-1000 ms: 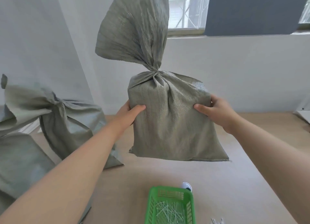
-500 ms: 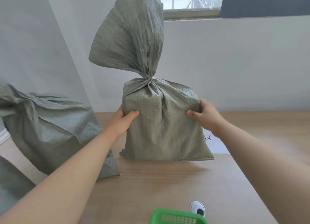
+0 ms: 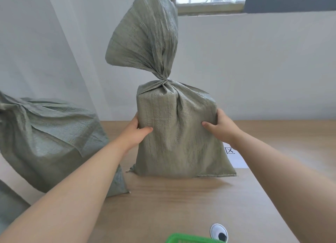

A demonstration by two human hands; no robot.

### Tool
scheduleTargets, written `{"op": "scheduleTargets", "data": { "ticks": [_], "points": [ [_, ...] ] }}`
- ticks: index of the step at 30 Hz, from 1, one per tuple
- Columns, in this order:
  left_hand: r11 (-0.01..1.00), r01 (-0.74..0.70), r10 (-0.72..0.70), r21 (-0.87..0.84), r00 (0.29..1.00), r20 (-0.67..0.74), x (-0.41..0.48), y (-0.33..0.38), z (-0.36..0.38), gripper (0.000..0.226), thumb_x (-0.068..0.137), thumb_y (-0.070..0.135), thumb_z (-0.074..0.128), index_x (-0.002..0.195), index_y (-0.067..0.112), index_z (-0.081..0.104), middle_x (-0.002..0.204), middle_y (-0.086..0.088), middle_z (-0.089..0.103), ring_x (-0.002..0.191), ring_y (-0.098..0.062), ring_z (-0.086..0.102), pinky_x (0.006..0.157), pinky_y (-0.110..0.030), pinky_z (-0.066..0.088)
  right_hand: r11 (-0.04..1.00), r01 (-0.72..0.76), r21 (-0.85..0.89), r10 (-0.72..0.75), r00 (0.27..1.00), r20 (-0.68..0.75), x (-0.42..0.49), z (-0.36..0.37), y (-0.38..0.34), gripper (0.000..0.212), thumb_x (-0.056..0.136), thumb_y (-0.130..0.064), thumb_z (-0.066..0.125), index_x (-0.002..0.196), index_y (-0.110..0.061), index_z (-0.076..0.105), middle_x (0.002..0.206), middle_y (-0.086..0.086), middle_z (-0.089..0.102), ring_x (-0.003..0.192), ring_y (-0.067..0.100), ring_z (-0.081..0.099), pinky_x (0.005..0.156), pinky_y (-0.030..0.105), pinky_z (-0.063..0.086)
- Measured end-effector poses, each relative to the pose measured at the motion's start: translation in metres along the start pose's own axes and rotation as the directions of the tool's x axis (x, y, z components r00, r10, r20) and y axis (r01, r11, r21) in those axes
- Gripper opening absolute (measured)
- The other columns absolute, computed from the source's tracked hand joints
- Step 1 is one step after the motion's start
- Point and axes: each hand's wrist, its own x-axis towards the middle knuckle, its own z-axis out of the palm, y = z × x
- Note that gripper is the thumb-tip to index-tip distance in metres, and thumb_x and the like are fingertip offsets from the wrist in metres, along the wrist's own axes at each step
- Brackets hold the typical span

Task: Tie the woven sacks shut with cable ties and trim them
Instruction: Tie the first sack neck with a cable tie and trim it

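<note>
A grey-green woven sack (image 3: pixel 178 142) stands upright on the wooden table (image 3: pixel 172 206), its neck cinched tight with the loose top fanning out above. My left hand (image 3: pixel 135 133) grips its left side, thumb across the front. My right hand (image 3: pixel 221 129) grips the right side the same way. The sack's bottom edge rests on or just above the tabletop. The tie at the neck is too small to make out.
Another tied woven sack (image 3: pixel 49 144) lies on its side at the left, close to my left forearm. A green basket (image 3: pixel 189 239) and a white round object (image 3: pixel 219 234) sit at the near edge. A white paper sheet (image 3: pixel 236 159) lies behind the held sack.
Both hands have carried the sack down from the air toward the tabletop and slightly away from me. The view has tilted up, so the green basket is now mostly out of frame.
</note>
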Motion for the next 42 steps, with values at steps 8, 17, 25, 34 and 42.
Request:
{"op": "scheduleTargets", "data": {
  "ticks": [8, 17, 25, 34, 42],
  "points": [
    [0.999, 0.043, -0.043, 0.022, 0.999, 0.015, 0.014, -0.019, -0.009, 0.073, 0.094, 0.012, 0.064, 0.155, 0.028, 0.029, 0.141, 0.002, 0.055, 0.133, -0.017, 0.049, 0.105, -0.034, 0.042, 0.999, 0.007, -0.033, -0.008, 1.000, -0.022, 0.002, 0.002, 0.005, 0.056, 0.089, -0.037, 0.069, 0.136, -0.020, 0.043, 0.126, 0.001, 0.059, 0.116, 0.024, 0.057, 0.100, 0.045, 0.048],
    [0.998, 0.052, -0.053, 0.044, 0.998, 0.022, 0.017, -0.028, -0.007, 0.077, 0.094, 0.009, 0.064, 0.158, 0.025, 0.024, 0.145, -0.002, 0.051, 0.137, -0.017, 0.044, 0.100, -0.028, 0.038, 0.999, -0.012, -0.050, 0.010, 0.999, -0.034, 0.001, 0.003, 0.012, 0.057, 0.087, -0.036, 0.071, 0.135, -0.023, 0.044, 0.125, 0.003, 0.061, 0.115, 0.026, 0.059, 0.100, 0.046, 0.049],
    [0.998, 0.057, -0.057, 0.039, 0.998, 0.001, 0.015, -0.032, -0.009, 0.080, 0.092, 0.008, 0.065, 0.158, 0.025, 0.024, 0.146, -0.008, 0.051, 0.136, -0.017, 0.047, 0.097, -0.027, 0.039, 0.998, -0.033, -0.044, 0.031, 0.999, -0.026, -0.003, 0.000, 0.010, 0.073, 0.079, -0.042, 0.075, 0.140, -0.027, 0.038, 0.128, -0.001, 0.061, 0.116, 0.023, 0.060, 0.101, 0.047, 0.049],
    [0.994, 0.054, -0.050, 0.100, 0.998, -0.043, -0.023, -0.022, -0.016, 0.085, 0.091, 0.023, 0.069, 0.158, 0.034, 0.018, 0.160, -0.007, 0.031, 0.135, -0.020, 0.046, 0.094, -0.029, 0.037, 0.989, -0.065, -0.133, 0.060, 0.997, -0.048, -0.037, -0.007, -0.008, 0.089, 0.085, -0.033, 0.074, 0.154, -0.019, 0.020, 0.148, 0.008, 0.044, 0.133, 0.028, 0.046, 0.107, 0.040, 0.040],
    [0.999, 0.004, -0.002, 0.038, 0.999, -0.051, -0.101, -0.002, -0.031, 0.081, 0.089, 0.025, 0.072, 0.155, 0.035, 0.027, 0.154, 0.000, 0.040, 0.135, -0.022, 0.045, 0.102, -0.033, 0.038, 0.997, -0.043, -0.064, 0.039, 0.997, -0.062, -0.104, -0.017, -0.043, 0.087, 0.085, -0.034, 0.074, 0.154, -0.024, 0.021, 0.150, 0.008, 0.044, 0.135, 0.025, 0.044, 0.107, 0.042, 0.042]
  ]
}}
